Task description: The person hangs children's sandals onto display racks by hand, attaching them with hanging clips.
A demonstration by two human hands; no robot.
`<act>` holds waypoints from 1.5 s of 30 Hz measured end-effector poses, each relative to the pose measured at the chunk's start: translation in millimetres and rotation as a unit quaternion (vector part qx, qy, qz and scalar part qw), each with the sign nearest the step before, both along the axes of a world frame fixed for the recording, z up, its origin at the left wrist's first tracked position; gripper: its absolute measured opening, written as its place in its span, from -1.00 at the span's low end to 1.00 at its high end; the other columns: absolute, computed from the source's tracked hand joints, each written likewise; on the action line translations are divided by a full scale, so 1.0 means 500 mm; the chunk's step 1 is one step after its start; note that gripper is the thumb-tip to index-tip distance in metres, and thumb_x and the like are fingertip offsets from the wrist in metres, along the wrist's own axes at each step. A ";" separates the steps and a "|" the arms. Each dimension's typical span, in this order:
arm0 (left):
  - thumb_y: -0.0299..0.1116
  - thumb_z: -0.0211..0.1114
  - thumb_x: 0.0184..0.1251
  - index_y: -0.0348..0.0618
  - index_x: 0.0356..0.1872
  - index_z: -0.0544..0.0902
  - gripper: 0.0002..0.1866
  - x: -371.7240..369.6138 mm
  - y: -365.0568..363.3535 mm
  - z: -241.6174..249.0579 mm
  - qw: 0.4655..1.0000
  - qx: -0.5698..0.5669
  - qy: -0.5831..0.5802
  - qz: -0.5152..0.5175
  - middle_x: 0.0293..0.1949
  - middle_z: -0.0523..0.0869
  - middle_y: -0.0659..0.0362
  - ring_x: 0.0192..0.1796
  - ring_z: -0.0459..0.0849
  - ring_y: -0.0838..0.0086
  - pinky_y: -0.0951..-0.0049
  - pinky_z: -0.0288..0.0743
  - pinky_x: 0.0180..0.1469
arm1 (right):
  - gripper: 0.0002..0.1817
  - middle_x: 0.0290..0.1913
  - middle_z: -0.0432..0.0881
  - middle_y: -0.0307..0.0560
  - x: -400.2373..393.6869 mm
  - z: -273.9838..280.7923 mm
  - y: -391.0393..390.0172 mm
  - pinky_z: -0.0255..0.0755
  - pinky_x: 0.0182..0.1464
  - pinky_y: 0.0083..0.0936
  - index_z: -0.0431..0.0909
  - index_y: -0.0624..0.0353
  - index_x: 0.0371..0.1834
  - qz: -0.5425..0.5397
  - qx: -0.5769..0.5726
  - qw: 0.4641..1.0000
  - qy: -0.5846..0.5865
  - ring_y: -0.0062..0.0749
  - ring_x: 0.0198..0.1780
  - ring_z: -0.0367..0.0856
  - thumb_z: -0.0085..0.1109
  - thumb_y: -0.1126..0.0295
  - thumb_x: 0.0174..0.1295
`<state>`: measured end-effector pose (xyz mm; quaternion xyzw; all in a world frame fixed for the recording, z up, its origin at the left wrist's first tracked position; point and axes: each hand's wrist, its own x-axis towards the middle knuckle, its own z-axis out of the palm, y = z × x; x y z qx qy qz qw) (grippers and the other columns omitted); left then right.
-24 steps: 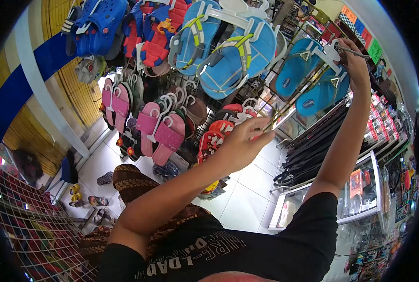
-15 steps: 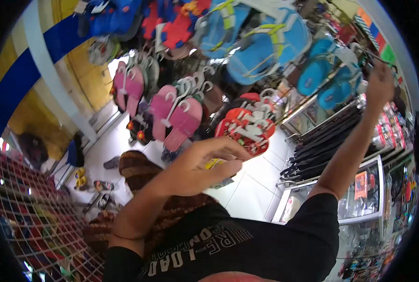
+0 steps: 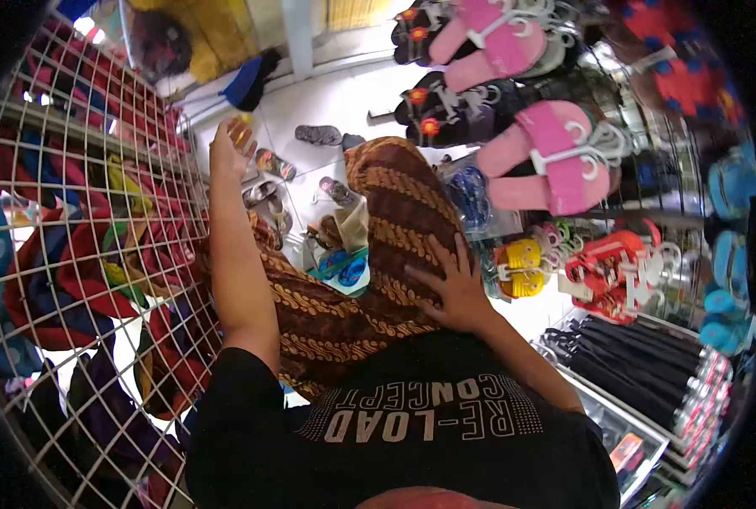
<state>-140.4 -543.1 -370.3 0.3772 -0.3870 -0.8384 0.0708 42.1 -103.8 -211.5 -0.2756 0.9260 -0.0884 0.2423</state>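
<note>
My left hand (image 3: 232,151) reaches forward beside the wire grid, its fingers loosely apart and holding nothing that I can see. A bit of yellow shows behind its fingertips, too covered to make out. The patterned slipper (image 3: 275,165) on the floor is just to its right. My right hand (image 3: 456,287) lies with fingers spread on the brown patterned cloth (image 3: 403,212) over my leg. Beyond that hand hang yellow children's sandals (image 3: 524,268) and pink slippers (image 3: 556,161) on white hangers.
The wire grid (image 3: 98,229) with colourful goods behind it rises close on my left. Several slippers, among them a grey one (image 3: 318,135), lie on the white tiles. Red sandals (image 3: 611,271), black straps (image 3: 624,369) and a glass case (image 3: 615,433) stand at the right.
The view has swung left. My right hand has come down from the rod at the rack onto my leg. My left hand has moved from before my body out toward the floor by the grid.
</note>
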 end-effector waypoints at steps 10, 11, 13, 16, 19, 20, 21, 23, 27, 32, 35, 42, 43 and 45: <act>-0.22 0.10 0.30 -0.16 -0.12 0.47 -0.74 0.010 -0.158 -0.028 0.981 0.146 0.013 0.125 -0.08 0.55 0.13 0.04 0.53 0.28 0.06 0.39 0.12 | -0.46 0.51 0.06 -0.11 -0.304 -0.147 -0.225 -0.06 0.22 0.56 0.50 -0.28 0.21 0.022 0.104 0.983 0.147 0.33 0.49 -0.18 0.15 -0.06 0.13; -0.23 0.10 0.30 -0.18 -0.12 0.46 -0.74 0.004 -0.156 -0.030 0.974 0.179 0.011 0.138 -0.08 0.54 0.13 0.04 0.52 0.27 0.05 0.38 0.13 | -0.49 0.44 0.19 -0.07 -0.330 -0.171 -0.251 -0.02 0.23 0.48 0.53 -0.24 0.18 0.040 0.148 0.974 0.165 0.28 0.46 -0.06 0.15 -0.03 0.13; -0.26 0.08 0.30 -0.21 -0.13 0.44 -0.75 -0.005 -0.153 -0.029 0.956 0.241 0.009 0.165 -0.10 0.52 0.12 0.05 0.52 0.26 0.03 0.36 0.14 | -0.54 0.29 0.44 0.01 -0.384 -0.227 -0.303 0.08 0.26 0.33 0.58 -0.14 0.10 0.077 0.229 0.949 0.202 0.18 0.39 0.19 0.15 0.02 0.13; -0.30 0.08 0.28 -0.24 -0.13 0.42 -0.75 -0.012 -0.158 -0.047 0.963 0.219 0.018 0.154 -0.10 0.50 0.11 0.05 0.51 0.24 0.00 0.34 0.14 | -0.63 -0.01 0.66 0.05 -0.455 -0.413 -0.342 0.30 0.19 0.06 0.64 -0.02 -0.06 0.083 0.188 0.978 0.035 -0.03 0.13 0.55 0.10 0.07 0.15; -0.30 0.06 0.30 -0.28 -0.09 0.47 -0.72 -0.020 -0.158 -0.049 0.965 0.206 0.012 0.163 -0.05 0.56 0.03 0.10 0.52 0.13 -0.05 0.36 0.14 | -0.61 -0.01 0.66 0.06 -0.482 -0.538 -0.413 0.45 0.09 -0.09 0.62 0.08 -0.06 0.051 0.210 0.959 -0.183 -0.07 0.06 0.61 0.12 0.10 0.13; -0.30 0.06 0.30 -0.28 -0.10 0.48 -0.73 -0.019 -0.162 -0.050 0.966 0.202 0.017 0.163 -0.07 0.57 0.03 0.10 0.52 0.13 -0.04 0.36 0.14 | -0.60 -0.02 0.66 0.07 -0.488 -0.584 -0.430 0.47 0.07 -0.12 0.62 0.08 -0.05 0.078 0.193 0.959 -0.193 -0.05 0.04 0.62 0.13 0.10 0.12; -0.30 0.06 0.30 -0.27 -0.11 0.48 -0.73 -0.014 -0.164 -0.048 0.966 0.198 0.019 0.164 -0.08 0.57 0.04 0.10 0.52 0.13 -0.04 0.36 0.15 | -0.59 -0.03 0.66 0.07 -0.483 -0.644 -0.440 0.48 0.06 -0.14 0.62 0.09 -0.04 0.105 0.175 0.957 -0.207 -0.04 0.02 0.62 0.14 0.10 0.11; -0.28 0.07 0.30 -0.25 -0.14 0.50 -0.75 -0.008 -0.155 -0.034 0.965 0.196 0.021 0.174 -0.08 0.58 0.04 0.11 0.52 0.14 -0.01 0.34 0.18 | -0.58 -0.05 0.67 0.08 -0.453 -0.746 -0.459 0.50 0.04 -0.18 0.63 0.10 -0.05 0.125 0.132 0.958 -0.222 0.00 -0.01 0.63 0.17 0.09 0.10; -0.27 0.12 0.30 -0.24 -0.18 0.53 -0.76 -0.006 -0.167 -0.042 0.964 0.195 0.011 0.180 -0.08 0.61 0.05 0.13 0.52 0.18 0.01 0.34 0.20 | -0.59 -0.15 0.69 0.13 -0.373 -0.915 -0.492 0.52 -0.01 -0.21 0.66 0.14 -0.15 0.083 0.093 0.959 -0.256 -0.01 -0.10 0.66 0.20 0.06 0.08; -0.25 0.15 0.29 -0.22 -0.12 0.50 -0.73 -0.007 -0.153 -0.036 0.963 0.191 0.000 0.192 -0.08 0.58 0.08 0.07 0.51 0.23 0.08 0.34 0.19 | -0.28 0.06 0.58 0.06 -0.210 -0.989 -0.455 0.49 0.05 -0.17 0.48 -0.03 0.18 -0.064 0.267 0.928 -0.254 -0.03 0.04 0.59 0.42 -0.04 -0.10; -0.22 0.14 0.30 -0.21 -0.09 0.46 -0.70 -0.007 -0.149 -0.039 0.965 0.183 -0.005 0.190 -0.04 0.53 0.10 0.08 0.48 0.26 0.11 0.33 0.17 | -0.32 0.17 0.45 0.00 -0.142 -1.114 -0.409 0.43 0.03 -0.10 0.44 -0.09 0.21 -0.257 0.184 0.932 -0.179 -0.08 0.18 0.45 0.35 -0.01 -0.04; -0.19 0.15 0.31 -0.11 -0.16 0.52 -0.76 0.001 -0.152 -0.029 0.964 0.179 -0.021 0.197 -0.13 0.61 0.19 0.02 0.57 0.33 0.20 0.34 0.13 | -0.37 0.32 0.24 -0.05 -0.199 -1.087 -0.405 -0.01 0.29 -0.13 0.57 0.13 0.13 0.002 0.309 0.936 -0.167 -0.11 0.30 0.13 0.14 -0.06 0.07; -0.18 0.16 0.31 -0.11 -0.17 0.53 -0.76 0.002 -0.155 -0.033 0.965 0.173 -0.022 0.198 -0.13 0.61 0.18 0.02 0.57 0.33 0.20 0.34 0.13 | -0.35 0.33 0.24 -0.04 -0.220 -1.085 -0.413 -0.05 0.32 -0.14 0.52 0.14 0.18 -0.017 0.310 0.930 -0.196 -0.13 0.33 0.10 0.15 -0.05 0.09; -0.18 0.16 0.31 -0.11 -0.17 0.53 -0.76 0.004 -0.156 -0.036 0.966 0.166 -0.022 0.198 -0.12 0.61 0.18 0.02 0.57 0.33 0.20 0.35 0.12 | -0.32 0.35 0.21 -0.01 -0.261 -1.076 -0.427 -0.08 0.36 -0.16 0.45 0.11 0.25 -0.044 0.311 0.922 -0.225 -0.12 0.36 0.07 0.13 -0.06 0.10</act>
